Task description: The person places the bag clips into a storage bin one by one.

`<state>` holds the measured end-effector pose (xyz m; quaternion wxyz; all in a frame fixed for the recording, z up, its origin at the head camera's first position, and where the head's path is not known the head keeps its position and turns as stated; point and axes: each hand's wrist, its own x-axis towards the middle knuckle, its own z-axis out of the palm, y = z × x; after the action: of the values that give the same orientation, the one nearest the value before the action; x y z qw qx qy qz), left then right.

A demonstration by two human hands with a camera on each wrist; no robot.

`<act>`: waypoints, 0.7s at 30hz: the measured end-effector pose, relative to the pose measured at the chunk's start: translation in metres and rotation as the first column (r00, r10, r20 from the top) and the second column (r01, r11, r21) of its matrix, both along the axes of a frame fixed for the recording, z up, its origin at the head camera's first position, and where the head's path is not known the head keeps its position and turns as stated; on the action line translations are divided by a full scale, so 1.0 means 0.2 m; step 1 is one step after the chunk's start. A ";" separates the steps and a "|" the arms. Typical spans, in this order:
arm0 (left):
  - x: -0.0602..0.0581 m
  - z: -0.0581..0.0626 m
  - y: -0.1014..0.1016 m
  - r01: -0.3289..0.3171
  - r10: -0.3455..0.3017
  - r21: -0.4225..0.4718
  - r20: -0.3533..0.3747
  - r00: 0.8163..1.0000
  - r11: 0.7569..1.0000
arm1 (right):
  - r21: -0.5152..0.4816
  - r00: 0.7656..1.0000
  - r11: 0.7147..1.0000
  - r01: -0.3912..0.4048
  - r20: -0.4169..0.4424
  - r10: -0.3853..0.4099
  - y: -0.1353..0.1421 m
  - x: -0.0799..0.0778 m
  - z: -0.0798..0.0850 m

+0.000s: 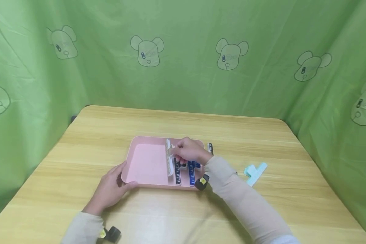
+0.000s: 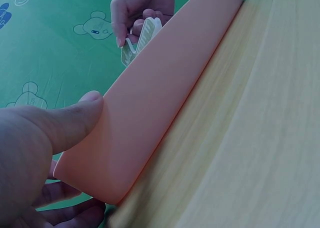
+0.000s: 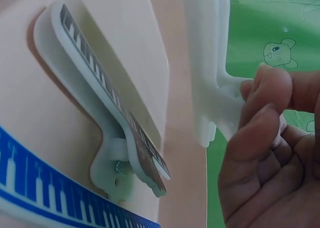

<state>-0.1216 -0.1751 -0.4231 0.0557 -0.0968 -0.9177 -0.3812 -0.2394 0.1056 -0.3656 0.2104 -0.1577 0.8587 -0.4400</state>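
Note:
My right hand (image 1: 187, 149) pinches a white clip (image 1: 168, 159) with a pale keyboard pattern by its handle, over the middle of a pink tray (image 1: 146, 159). In the right wrist view this clip (image 3: 207, 63) hangs from thumb and fingertips. Right of it in the tray lie a black keyboard-patterned clip (image 1: 177, 173) and a blue one (image 1: 191, 174), both partly hidden by the right hand. My left hand (image 1: 111, 185) holds the tray's near left corner; in the left wrist view its thumb lies at the rim and the fingers reach round the outside.
On the wooden table (image 1: 231, 220) right of the tray lies a mint green clip (image 1: 256, 173). Another black-and-white clip (image 1: 210, 148) sits just beyond the tray's right side, partly behind my right wrist. A green curtain (image 1: 186, 84) with bear drawings surrounds the table.

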 end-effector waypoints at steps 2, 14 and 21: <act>0.00 0.00 0.00 0.000 0.000 -0.003 -0.001 1.000 1.000 | -0.004 1.000 1.000 -0.005 0.010 0.005 0.00 0.00 0.00; -0.01 0.01 -0.01 -0.003 0.003 -0.015 0.001 1.000 1.000 | -0.010 0.998 1.000 -0.018 0.068 0.019 -0.02 -0.03 -0.02; 0.00 0.00 -0.01 0.002 -0.001 -0.013 0.011 1.000 1.000 | 0.012 0.991 1.000 -0.012 0.132 0.010 -0.02 -0.04 -0.04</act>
<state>-0.1209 -0.1768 -0.4230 0.0498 -0.0958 -0.9205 -0.3756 -0.2467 0.1012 -0.3732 0.2699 -0.1318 0.8448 -0.4428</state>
